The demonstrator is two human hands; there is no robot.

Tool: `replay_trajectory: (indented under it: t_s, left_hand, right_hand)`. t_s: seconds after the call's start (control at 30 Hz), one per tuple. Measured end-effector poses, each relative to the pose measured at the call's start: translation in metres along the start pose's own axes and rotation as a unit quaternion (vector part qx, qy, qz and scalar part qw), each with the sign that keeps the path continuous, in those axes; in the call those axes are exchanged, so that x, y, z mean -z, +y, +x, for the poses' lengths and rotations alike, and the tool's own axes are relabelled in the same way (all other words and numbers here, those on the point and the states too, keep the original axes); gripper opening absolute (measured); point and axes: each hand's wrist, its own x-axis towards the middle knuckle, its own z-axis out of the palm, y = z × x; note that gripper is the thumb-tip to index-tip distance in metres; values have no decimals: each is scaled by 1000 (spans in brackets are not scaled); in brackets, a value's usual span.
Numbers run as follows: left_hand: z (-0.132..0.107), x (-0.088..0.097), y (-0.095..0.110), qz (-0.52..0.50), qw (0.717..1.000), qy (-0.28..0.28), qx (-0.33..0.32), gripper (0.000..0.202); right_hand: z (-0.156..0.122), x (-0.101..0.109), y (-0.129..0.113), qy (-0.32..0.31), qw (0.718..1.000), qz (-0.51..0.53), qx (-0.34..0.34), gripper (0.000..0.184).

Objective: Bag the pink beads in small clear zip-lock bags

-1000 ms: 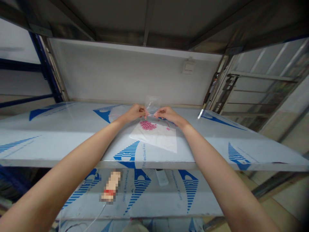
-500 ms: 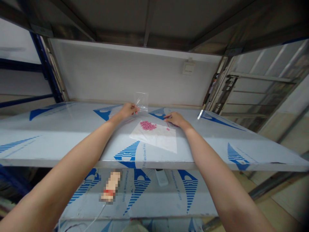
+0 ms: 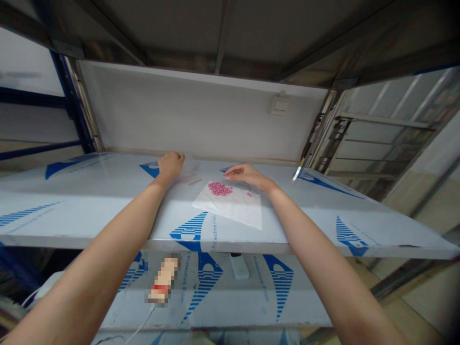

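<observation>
My left hand point(image 3: 170, 164) rests at the back of the shelf point(image 3: 89, 201) on faint clear plastic bags point(image 3: 189, 166). Its fingers curl away behind the knuckles, so its grip is hidden. A thin pink strip point(image 3: 195, 181) lies just right of it. My right hand point(image 3: 245, 173) hovers with fingers stretched out flat, just behind a small heap of pink tablets point(image 3: 220, 188). The tablets lie on a white sheet point(image 3: 237, 208), and a couple of loose pink tablets point(image 3: 249, 194) sit under my right wrist.
The shelf is covered in white film with blue print. A second shelf point(image 3: 230, 297) below holds a white remote-like device point(image 3: 239, 266) and a white cable point(image 3: 140, 326). A metal shelf is close overhead, with a wall switch point(image 3: 279, 105) on the back panel.
Both hands held a small clear bag together. My right hand let go and came down beside the tablets. My left hand carried the bag left and lowered it to the shelf.
</observation>
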Motion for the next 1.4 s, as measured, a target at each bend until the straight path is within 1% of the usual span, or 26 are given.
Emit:
replay_trajectory:
  t_s: [0.07, 0.13, 0.2, 0.27, 0.3, 0.33, 0.37, 0.4, 0.43, 0.47, 0.5, 0.57, 0.67, 0.8, 0.87, 0.93, 1.0, 1.07, 1.13, 1.17, 1.2, 1.27, 1.33, 1.4]
  left_hand:
    - [-2, 0, -2, 64, 998, 10, -10, 43]
    - [-3, -1, -3, 111, 994, 7, -20, 42]
    - [-4, -1, -4, 141, 990, 3, -19, 41]
    - [-4, -1, -5, 158, 987, 4, -12, 40]
    - [-4, 0, -6, 162, 987, 7, -7, 40]
    - [-3, 0, -6, 165, 986, 9, -3, 40]
    - [-3, 0, -7, 164, 986, 8, 1, 40]
    - [-2, 1, -8, 160, 987, 3, 7, 39]
    - [-2, 1, -8, 152, 988, -6, 12, 39]
    - [-2, 2, -9, 142, 990, -17, 17, 38]
    - [-1, 2, -9, 130, 991, -26, 20, 36]
    - [-1, 2, -10, 106, 994, -33, 21, 32]
    - [0, 3, -12, 69, 997, -26, 15, 30]
    - [2, 2, -13, 34, 998, -42, 37, 33]
    - [2, 2, -13, 39, 997, -54, 48, 36]
    - [-1, 3, -12, 67, 996, -44, 37, 39]
    - [-5, 4, -11, 104, 994, 2, 15, 41]
    - [-10, 6, -7, 124, 989, 75, -13, 44]
    - [-13, 8, -1, 118, 983, 130, -49, 45]
    - [-15, 8, 4, 105, 982, 139, -77, 42]
    - [-17, 8, 10, 87, 982, 130, -110, 38]
    - [-23, 8, 25, 36, 980, 74, -179, 31]
    - [-32, 6, 43, -31, 972, -2, -231, 33]
    - [-44, 3, 61, -101, 957, -55, -266, 39]
  right_hand:
    - [-1, -6, -7, -44, 999, 1, 1, 24]
    - [-1, -8, -8, -52, 998, -22, -3, 24]
    - [-1, -5, -5, -18, 998, -54, -18, 25]
    - [-2, 2, 1, 53, 990, -115, -56, 26]
    - [-3, 7, 4, 93, 979, -162, -88, 26]
    - [-5, 12, 8, 126, 960, -216, -128, 25]
    - [-7, 18, 11, 150, 934, -270, -177, 27]
    - [-9, 23, 14, 159, 907, -316, -228, 30]
    - [-11, 28, 17, 155, 884, -345, -275, 35]
    - [-13, 32, 20, 143, 869, -357, -311, 38]
    - [-14, 34, 22, 130, 864, -355, -332, 39]
    - [-16, 37, 27, 117, 872, -331, -341, 31]
    - [-14, 38, 29, 118, 885, -304, -331, 19]
    - [-15, 36, 28, 112, 892, -288, -331, 13]
    - [-16, 36, 27, 111, 894, -278, -334, 13]
    - [-16, 36, 26, 108, 893, -281, -335, 12]
    - [-16, 37, 25, 105, 886, -305, -333, 9]
    - [-14, 37, 25, 111, 875, -341, -324, 8]
    - [-12, 35, 24, 136, 873, -362, -296, 10]
    - [-10, 33, 24, 151, 878, -364, -270, 11]
    - [-9, 31, 23, 166, 885, -364, -240, 13]
    - [-6, 26, 21, 187, 895, -369, -164, 14]
    - [-4, 21, 17, 206, 895, -386, -80, 12]
    - [-2, 18, 12, 222, 892, -392, -9, 10]
